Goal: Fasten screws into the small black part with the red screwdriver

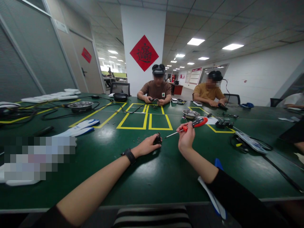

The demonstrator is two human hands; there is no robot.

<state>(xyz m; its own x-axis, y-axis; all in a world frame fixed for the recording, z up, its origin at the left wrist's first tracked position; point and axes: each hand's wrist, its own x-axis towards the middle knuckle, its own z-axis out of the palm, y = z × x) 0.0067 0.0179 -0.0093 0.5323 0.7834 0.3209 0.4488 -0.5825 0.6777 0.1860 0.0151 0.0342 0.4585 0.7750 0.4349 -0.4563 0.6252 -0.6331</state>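
Observation:
My left hand [147, 146] rests low over the green table, its fingers closed around a small dark part [157, 138] that stands up between thumb and fingers. Its exact kind is hard to make out. In my right hand [186, 136] is a screwdriver [198, 122] with a red and black handle. Its thin metal shaft points left and down, the tip close to the dark part but apart from it. Several tiny screws [137, 139] lie loose just beyond my left hand.
White-and-blue gloves [80, 127] lie at left, another glove [215, 198] near my right forearm. Metal bowls [81, 105] [190, 114] stand farther off. Black blocks [223, 123] and cables [255, 143] lie at right. Two people wearing headsets sit across the table [106, 167].

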